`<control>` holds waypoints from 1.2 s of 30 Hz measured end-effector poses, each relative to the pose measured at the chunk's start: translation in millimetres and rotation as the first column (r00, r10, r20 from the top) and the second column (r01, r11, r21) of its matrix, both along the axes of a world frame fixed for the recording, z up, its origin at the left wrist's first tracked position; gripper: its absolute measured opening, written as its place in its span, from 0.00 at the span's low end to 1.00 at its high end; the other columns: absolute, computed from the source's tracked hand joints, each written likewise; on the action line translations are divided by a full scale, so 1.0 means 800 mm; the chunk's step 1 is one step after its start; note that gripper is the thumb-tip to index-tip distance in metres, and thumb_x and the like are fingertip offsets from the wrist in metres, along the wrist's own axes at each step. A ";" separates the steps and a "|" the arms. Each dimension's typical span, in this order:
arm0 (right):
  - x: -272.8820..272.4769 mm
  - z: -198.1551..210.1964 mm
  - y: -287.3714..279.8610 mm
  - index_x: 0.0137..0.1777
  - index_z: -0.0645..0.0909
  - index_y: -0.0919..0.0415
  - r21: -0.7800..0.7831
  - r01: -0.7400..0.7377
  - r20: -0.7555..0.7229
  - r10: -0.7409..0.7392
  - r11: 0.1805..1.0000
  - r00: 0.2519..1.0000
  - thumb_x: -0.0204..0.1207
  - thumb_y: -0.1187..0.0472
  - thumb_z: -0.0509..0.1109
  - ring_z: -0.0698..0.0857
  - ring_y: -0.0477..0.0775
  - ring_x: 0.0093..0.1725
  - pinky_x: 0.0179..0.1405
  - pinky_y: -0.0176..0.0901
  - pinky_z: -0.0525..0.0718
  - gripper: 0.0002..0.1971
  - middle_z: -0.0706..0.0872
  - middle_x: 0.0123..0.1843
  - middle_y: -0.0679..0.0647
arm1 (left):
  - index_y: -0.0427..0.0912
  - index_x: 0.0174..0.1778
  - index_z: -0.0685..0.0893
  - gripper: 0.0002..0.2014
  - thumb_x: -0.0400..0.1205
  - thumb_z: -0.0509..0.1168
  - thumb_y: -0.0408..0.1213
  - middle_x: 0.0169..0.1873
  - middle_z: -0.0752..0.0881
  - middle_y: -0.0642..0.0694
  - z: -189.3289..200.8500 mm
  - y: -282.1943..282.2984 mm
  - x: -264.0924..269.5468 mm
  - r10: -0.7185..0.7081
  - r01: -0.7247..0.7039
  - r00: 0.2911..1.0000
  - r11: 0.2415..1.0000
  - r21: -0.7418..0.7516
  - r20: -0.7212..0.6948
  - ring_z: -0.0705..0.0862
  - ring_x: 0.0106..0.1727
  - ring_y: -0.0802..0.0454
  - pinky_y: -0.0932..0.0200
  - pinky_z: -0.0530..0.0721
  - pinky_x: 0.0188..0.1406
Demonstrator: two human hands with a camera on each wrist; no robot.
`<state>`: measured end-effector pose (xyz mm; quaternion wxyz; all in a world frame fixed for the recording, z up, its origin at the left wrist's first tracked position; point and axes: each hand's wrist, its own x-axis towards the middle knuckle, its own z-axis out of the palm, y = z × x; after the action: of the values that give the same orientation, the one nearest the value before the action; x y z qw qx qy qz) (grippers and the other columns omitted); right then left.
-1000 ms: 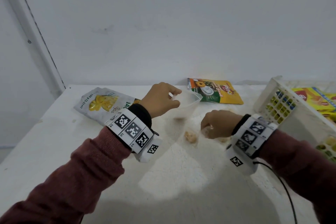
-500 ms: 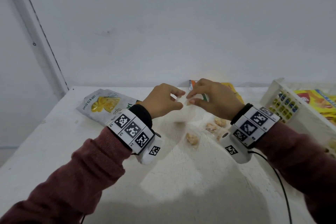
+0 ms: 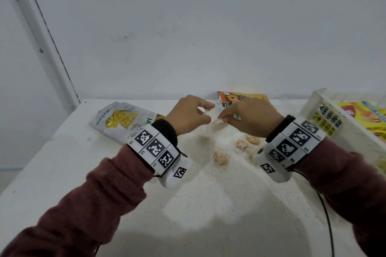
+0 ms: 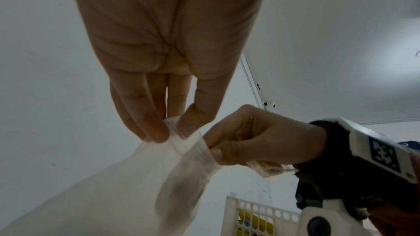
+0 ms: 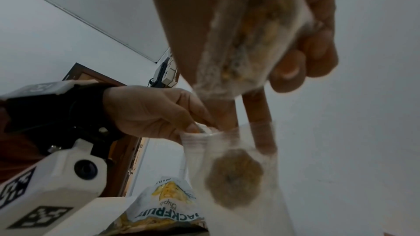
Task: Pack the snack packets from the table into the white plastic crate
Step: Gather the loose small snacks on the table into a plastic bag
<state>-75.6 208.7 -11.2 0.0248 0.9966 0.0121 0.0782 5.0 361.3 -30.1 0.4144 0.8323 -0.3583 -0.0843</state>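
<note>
While both hands meet at centre frame in the head view, the left hand [image 3: 189, 117] pinches the rim of a clear plastic bag [image 4: 181, 173] between thumb and fingertips, and the right hand [image 3: 248, 118] pinches the opposite rim with thumb and forefinger. Its lower fingers also curl round a small clear snack packet [image 5: 247, 42], seen at the top of the right wrist view. One brownish snack piece [image 5: 234, 177] already sits inside the bag, I think; the film blurs it.

Risks from here:
- Thin film held only by fingertip pinches; if either slips the mouth collapses and the piece could drop onto the table [image 3: 208, 215].
- Right hand does two jobs at once. Opening it to release the held packet may also let go of the rim.
- Loose small packets [image 3: 220, 157] lie at centre right, just below the right wrist; the wrist unit could sweep them.

Other task items: jackfruit chips packet [image 3: 123, 120] flat at left of centre, partly under the left wrist; orange packet [image 3: 229, 98] at the table's far edge behind the hands. White plastic crate [image 3: 313, 106] sits at the right edge of frame with a yellow packet [image 3: 361, 115] already in it. Crate is well apart from the bag, so a carry is needed.
</note>
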 end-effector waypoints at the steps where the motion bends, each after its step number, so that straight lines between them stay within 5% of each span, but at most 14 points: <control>1: 0.000 0.000 0.000 0.62 0.80 0.40 -0.019 0.010 -0.017 -0.010 1.000 1.000 0.82 0.51 0.56 0.82 0.49 0.60 0.50 0.42 0.78 0.15 0.85 0.60 0.44 | 0.41 0.63 0.83 0.19 0.75 0.66 0.28 0.63 0.84 0.48 -0.001 0.000 -0.001 0.001 -0.001 1.000 1.000 0.008 0.009 0.84 0.50 0.51 0.62 0.80 0.56; 5: -0.002 0.000 -0.001 0.69 0.74 0.41 0.015 -0.019 0.019 0.018 1.000 1.000 0.81 0.45 0.54 0.80 0.45 0.54 0.54 0.44 0.78 0.18 0.80 0.56 0.40 | 0.41 0.64 0.82 0.19 0.76 0.66 0.29 0.62 0.83 0.47 0.000 0.000 -0.001 0.007 -0.008 0.999 1.000 0.019 0.042 0.84 0.52 0.51 0.60 0.80 0.57; 7: -0.002 0.003 -0.001 0.71 0.71 0.45 0.213 -0.025 0.057 0.014 0.977 0.998 0.80 0.45 0.53 0.75 0.42 0.47 0.51 0.43 0.75 0.21 0.74 0.53 0.41 | 0.42 0.64 0.82 0.19 0.77 0.66 0.30 0.62 0.83 0.48 0.001 0.000 0.000 0.010 -0.011 0.999 1.000 0.017 0.044 0.83 0.50 0.52 0.62 0.79 0.54; 9: 0.000 0.006 -0.003 0.69 0.72 0.50 0.538 -0.083 0.134 0.013 0.839 0.991 0.75 0.52 0.51 0.74 0.43 0.41 0.46 0.39 0.74 0.23 0.74 0.51 0.46 | 0.43 0.64 0.83 0.18 0.77 0.65 0.30 0.62 0.84 0.48 0.002 0.001 0.001 0.013 -0.014 0.999 1.000 0.009 0.039 0.82 0.47 0.54 0.65 0.76 0.51; 12: 0.002 0.011 0.002 0.59 0.77 0.57 0.721 -0.217 0.292 -0.004 0.658 0.956 0.70 0.61 0.52 0.75 0.43 0.37 0.42 0.34 0.77 0.19 0.72 0.42 0.49 | 0.42 0.62 0.84 0.17 0.77 0.65 0.29 0.59 0.85 0.49 0.002 0.000 0.000 0.016 -0.016 1.000 0.999 -0.028 0.006 0.83 0.42 0.54 0.63 0.80 0.49; 15: 0.006 0.008 0.009 0.48 0.77 0.52 0.787 -0.276 0.350 -0.031 0.551 0.936 0.72 0.73 0.63 0.84 0.60 0.41 0.47 0.53 0.85 0.14 0.76 0.40 0.49 | 0.39 0.56 0.86 0.13 0.76 0.66 0.29 0.51 0.85 0.50 0.001 -0.001 0.001 0.017 -0.019 0.999 0.999 -0.050 -0.039 0.83 0.34 0.58 0.62 0.83 0.44; 18: 0.011 -0.003 0.010 0.45 0.78 0.54 0.702 -0.273 0.359 0.005 0.658 0.933 0.70 0.72 0.71 0.85 0.56 0.45 0.50 0.44 0.83 0.12 0.81 0.41 0.44 | 0.31 0.50 0.87 0.10 0.75 0.66 0.28 0.47 0.87 0.48 -0.001 0.001 0.001 0.005 -0.011 0.997 0.997 -0.079 -0.082 0.85 0.34 0.54 0.51 0.85 0.51; 23: 0.012 -0.018 0.000 0.41 0.86 0.63 0.597 -0.253 0.326 0.057 0.761 0.943 0.68 0.68 0.76 0.82 0.39 0.40 0.47 0.32 0.77 0.04 0.85 0.38 0.49 | 0.39 0.59 0.86 0.18 0.73 0.72 0.37 0.57 0.87 0.48 -0.001 0.005 0.000 -0.011 -0.010 0.986 0.992 -0.122 -0.165 0.89 0.49 0.46 0.52 0.86 0.56; 27: 0.013 -0.021 -0.003 0.44 0.89 0.58 0.434 -0.231 0.264 0.122 0.871 0.957 0.73 0.53 0.72 0.85 0.53 0.48 0.55 0.51 0.80 0.09 0.90 0.45 0.53 | 0.37 0.61 0.84 0.18 0.74 0.71 0.32 0.60 0.85 0.47 -0.003 0.002 0.001 0.005 -0.031 0.984 0.989 -0.147 -0.176 0.87 0.49 0.49 0.60 0.85 0.50; 30: 0.013 -0.021 -0.002 0.47 0.89 0.54 0.219 -0.240 0.168 0.206 0.946 0.964 0.73 0.38 0.53 0.83 0.53 0.55 0.59 0.51 0.75 0.27 0.89 0.53 0.47 | 0.37 0.62 0.83 0.17 0.76 0.66 0.27 0.60 0.85 0.46 -0.003 0.002 0.001 0.016 -0.039 0.989 0.987 -0.156 -0.147 0.86 0.47 0.52 0.63 0.84 0.47; 33: 0.008 -0.025 -0.005 0.47 0.88 0.55 0.259 -0.277 0.311 0.191 0.925 0.931 0.73 0.45 0.63 0.76 0.39 0.47 0.52 0.33 0.69 0.18 0.85 0.49 0.49 | 0.39 0.61 0.85 0.16 0.76 0.65 0.28 0.60 0.85 0.47 -0.005 0.004 0.002 0.040 -0.053 0.994 0.989 -0.136 -0.098 0.82 0.46 0.58 0.64 0.79 0.51; 35: 0.000 -0.022 -0.006 0.42 0.87 0.60 0.461 -0.276 0.393 0.085 0.843 0.916 0.71 0.63 0.72 0.74 0.34 0.37 0.41 0.21 0.69 0.03 0.81 0.39 0.51 | 0.40 0.59 0.85 0.15 0.76 0.64 0.28 0.60 0.86 0.47 -0.007 0.005 0.003 0.067 -0.078 0.994 0.987 -0.137 -0.085 0.81 0.40 0.61 0.65 0.76 0.50; 36: -0.004 -0.020 -0.005 0.39 0.86 0.61 0.535 -0.245 0.359 0.044 0.809 0.932 0.69 0.69 0.72 0.75 0.36 0.33 0.36 0.20 0.71 0.04 0.80 0.35 0.52 | 0.40 0.58 0.86 0.15 0.77 0.64 0.28 0.60 0.86 0.47 -0.008 0.005 0.004 0.078 -0.089 0.994 0.986 -0.140 -0.082 0.80 0.37 0.63 0.65 0.76 0.49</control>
<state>-78.9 204.9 -27.4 -0.2795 0.9263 0.0606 0.2453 8.4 365.4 -36.6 0.4896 0.8108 -0.3124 -0.0727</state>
